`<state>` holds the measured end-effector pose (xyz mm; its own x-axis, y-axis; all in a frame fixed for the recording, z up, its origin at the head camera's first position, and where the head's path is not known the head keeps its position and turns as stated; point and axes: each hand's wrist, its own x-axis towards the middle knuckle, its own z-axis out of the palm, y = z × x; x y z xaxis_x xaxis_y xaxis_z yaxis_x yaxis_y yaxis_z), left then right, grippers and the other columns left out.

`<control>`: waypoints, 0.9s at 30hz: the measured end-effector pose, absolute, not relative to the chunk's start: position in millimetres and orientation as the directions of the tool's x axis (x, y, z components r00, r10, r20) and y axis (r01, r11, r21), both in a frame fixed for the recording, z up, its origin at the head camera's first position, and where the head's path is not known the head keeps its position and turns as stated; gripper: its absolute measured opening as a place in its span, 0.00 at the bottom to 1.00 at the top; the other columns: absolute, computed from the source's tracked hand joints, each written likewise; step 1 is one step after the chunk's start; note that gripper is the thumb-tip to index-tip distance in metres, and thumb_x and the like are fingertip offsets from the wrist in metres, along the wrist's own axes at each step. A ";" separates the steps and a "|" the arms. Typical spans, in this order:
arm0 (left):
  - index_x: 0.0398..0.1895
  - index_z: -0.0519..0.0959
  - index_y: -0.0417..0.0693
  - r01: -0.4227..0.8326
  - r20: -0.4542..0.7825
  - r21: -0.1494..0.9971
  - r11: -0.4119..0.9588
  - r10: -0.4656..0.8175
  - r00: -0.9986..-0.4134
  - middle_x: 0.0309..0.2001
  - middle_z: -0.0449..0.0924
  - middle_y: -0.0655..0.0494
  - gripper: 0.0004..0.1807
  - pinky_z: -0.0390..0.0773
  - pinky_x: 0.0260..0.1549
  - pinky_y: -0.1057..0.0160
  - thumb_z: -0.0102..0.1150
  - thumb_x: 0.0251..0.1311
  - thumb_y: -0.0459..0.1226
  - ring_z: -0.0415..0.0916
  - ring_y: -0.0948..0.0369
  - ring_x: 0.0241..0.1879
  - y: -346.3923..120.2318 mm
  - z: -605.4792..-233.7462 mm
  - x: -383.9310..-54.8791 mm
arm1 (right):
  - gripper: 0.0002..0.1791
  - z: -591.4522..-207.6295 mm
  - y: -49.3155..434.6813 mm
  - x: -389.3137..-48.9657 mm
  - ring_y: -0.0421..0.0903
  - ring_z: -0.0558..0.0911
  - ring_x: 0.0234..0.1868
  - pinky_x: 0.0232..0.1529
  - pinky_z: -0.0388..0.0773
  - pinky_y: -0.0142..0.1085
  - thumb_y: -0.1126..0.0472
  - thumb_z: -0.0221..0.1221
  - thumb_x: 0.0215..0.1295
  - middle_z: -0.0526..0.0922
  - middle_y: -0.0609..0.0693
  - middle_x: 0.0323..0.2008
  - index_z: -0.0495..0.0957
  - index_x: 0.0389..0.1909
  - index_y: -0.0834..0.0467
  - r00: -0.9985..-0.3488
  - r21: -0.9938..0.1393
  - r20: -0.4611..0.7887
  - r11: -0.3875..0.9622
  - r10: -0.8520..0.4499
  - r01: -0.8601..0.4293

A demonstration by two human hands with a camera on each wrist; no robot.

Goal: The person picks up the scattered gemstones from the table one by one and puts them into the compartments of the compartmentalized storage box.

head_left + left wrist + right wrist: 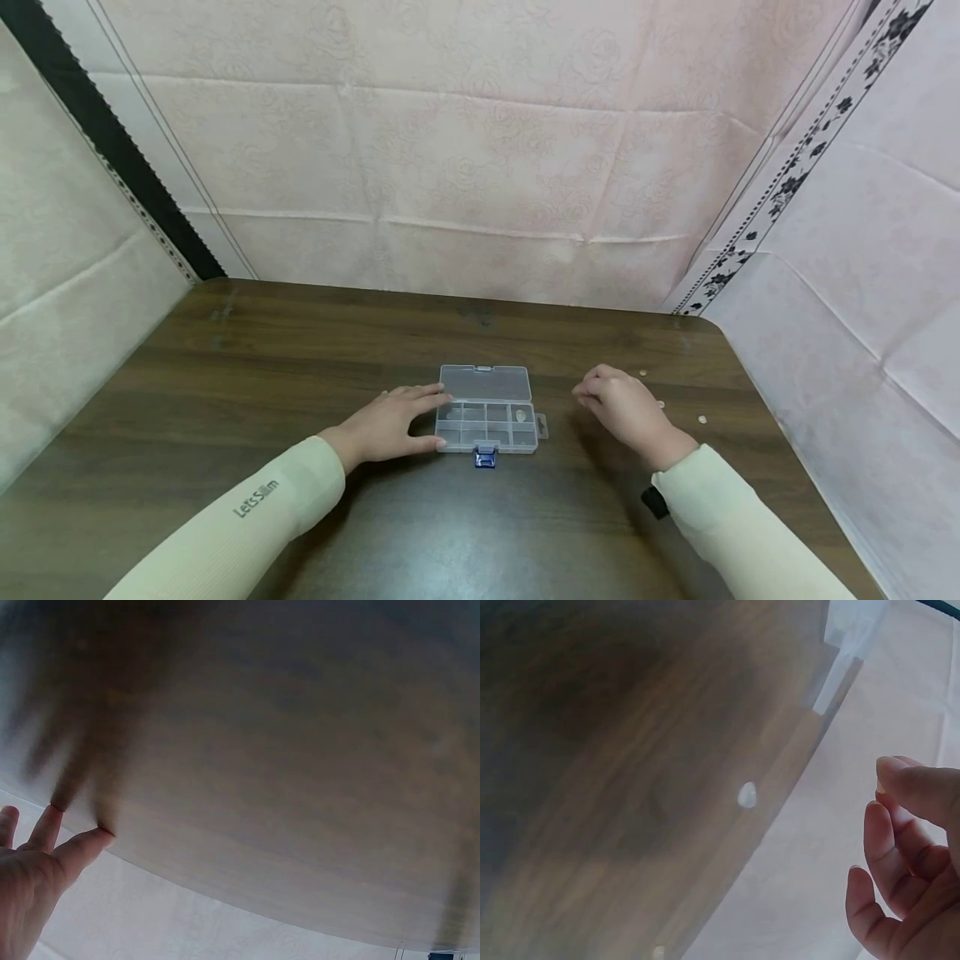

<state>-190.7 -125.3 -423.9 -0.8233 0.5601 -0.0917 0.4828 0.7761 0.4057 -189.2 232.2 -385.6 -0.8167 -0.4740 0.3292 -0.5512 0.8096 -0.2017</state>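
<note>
A clear plastic compartment box (474, 427) lies with its lid (485, 383) folded back and a blue latch (484, 458) at the front. One small pale, flat piece (521, 415) sits in a right-hand compartment. My left hand (382, 425) rests at the box's left side, fingers extended, with fingertips and thumb at its edge. To the right of the box, my right hand (622, 410) is above the table. Its thumb and index finger pinch a tiny pale piece (880, 789), mostly hidden by the fingertips.
Loose pale pieces lie on the wooden table (300, 367) near my right hand, one piece (702, 419) farther right and another piece (642, 372) behind it. Light patterned cloth (465, 167) hangs along the back and both sides.
</note>
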 end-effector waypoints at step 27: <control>0.72 0.64 0.64 0.483 -0.088 0.406 0.776 0.560 -0.824 0.74 0.56 0.59 0.40 0.54 0.62 0.32 0.54 0.57 0.66 0.56 0.45 0.70 -125.5 -420.8 -189.4 | 0.09 -370.5 155.1 -194.2 0.45 0.82 0.40 0.40 0.80 0.38 0.70 0.65 0.59 0.82 0.50 0.39 0.86 0.41 0.61 -0.796 -0.278 0.216 0.745 -0.566 -0.606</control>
